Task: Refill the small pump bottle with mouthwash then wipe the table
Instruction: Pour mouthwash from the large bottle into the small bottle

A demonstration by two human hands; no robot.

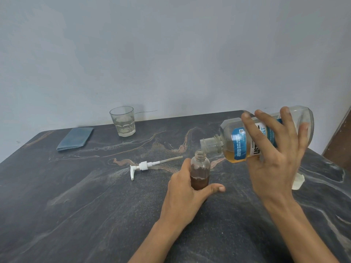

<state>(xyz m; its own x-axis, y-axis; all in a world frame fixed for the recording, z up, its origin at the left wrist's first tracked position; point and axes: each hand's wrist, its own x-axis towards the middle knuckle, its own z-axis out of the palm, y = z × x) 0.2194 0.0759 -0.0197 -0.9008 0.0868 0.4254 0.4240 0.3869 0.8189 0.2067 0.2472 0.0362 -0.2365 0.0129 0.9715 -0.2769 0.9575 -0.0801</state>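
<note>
glass [123, 121]: clear tumbler, a little liquid inside, upright at the back edge by the wall [171, 54]

Left hand [187, 188] grips small bottle [200, 168], upright on table [95, 205], open-necked, part full of brown liquid. Right hand [275, 154] holds mouthwash bottle [237, 143] tipped at 2 o'clock, mouth just above small bottle's neck. Pump [146, 166] lies at 9 o'clock; glass [122, 121], cloth [76, 138] at 10–11 o'clock; cap [298, 181] at 3.

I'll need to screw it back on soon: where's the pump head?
The pump head lies flat mid-table, left of the small bottle, nearer than the glass.
</note>
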